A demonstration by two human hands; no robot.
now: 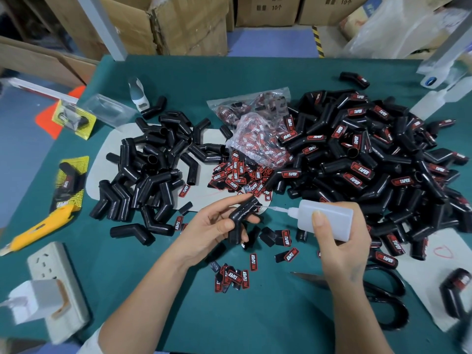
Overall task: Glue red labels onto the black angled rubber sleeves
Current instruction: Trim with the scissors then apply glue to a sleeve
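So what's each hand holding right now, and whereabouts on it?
The left hand holds a black angled sleeve around its bend. The right hand holds the white glue bottle by its body, nozzle pointing at the sleeve.

Your left hand grips smooth, semi-gloss black rubber sleeve; right hand holds translucent matt plastic glue bottle. Green table cover matt; crinkled glossy plastic bag at 12 o'clock.
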